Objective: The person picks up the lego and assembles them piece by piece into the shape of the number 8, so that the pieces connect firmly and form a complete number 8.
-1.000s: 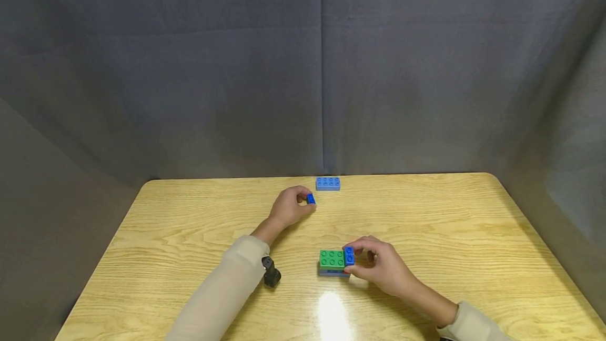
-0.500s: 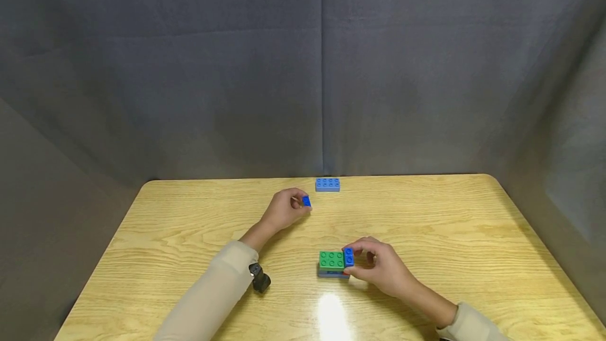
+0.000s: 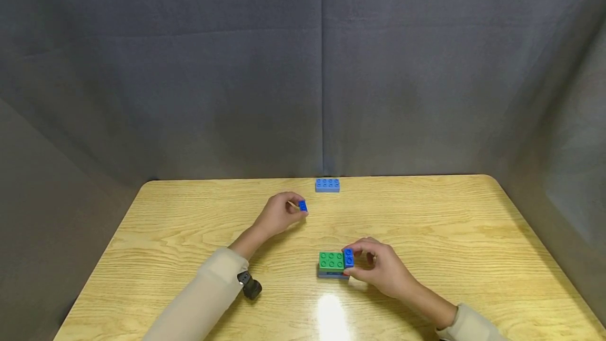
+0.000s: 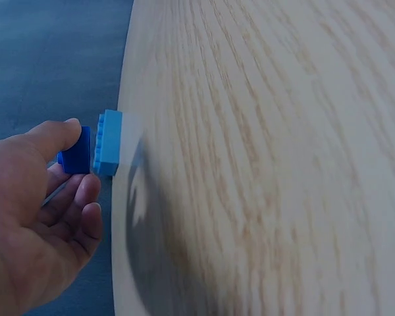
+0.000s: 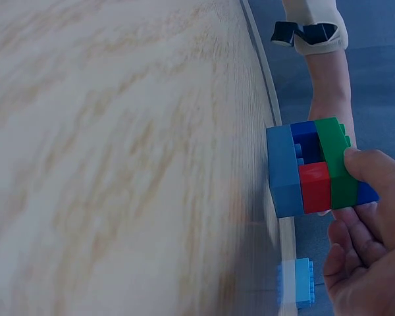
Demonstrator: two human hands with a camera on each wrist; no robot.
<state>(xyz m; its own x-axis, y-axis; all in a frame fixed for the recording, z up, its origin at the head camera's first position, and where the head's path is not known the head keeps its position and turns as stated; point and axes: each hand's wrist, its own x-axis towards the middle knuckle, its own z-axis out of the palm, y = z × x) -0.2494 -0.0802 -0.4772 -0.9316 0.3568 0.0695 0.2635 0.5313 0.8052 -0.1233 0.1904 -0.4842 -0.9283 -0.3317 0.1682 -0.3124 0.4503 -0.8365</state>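
My left hand (image 3: pixel 276 216) pinches a small dark blue toy building brick (image 3: pixel 303 206) between thumb and fingertips, held above the far middle of the table. In the left wrist view this brick (image 4: pixel 78 151) overlaps nothing of the light blue brick (image 4: pixel 108 143) beside it. At the near middle, my right hand (image 3: pixel 385 267) pinches another small dark blue brick (image 3: pixel 348 258) on the right end of a green brick (image 3: pixel 331 260). The right wrist view shows the layers below: a red brick (image 5: pixel 315 187) and a dark blue one (image 5: pixel 306 140) on a blue base brick (image 5: pixel 285 172).
A light blue brick (image 3: pixel 327 185) lies near the far edge of the wooden table (image 3: pixel 426 214). Behind it hangs a dark grey curtain (image 3: pixel 236 93). A small black camera (image 3: pixel 249 285) sits at the left wrist.
My left hand has moved left and slightly nearer with its small dark blue brick, away from the light blue one. The right hand and the stack have stayed almost still.
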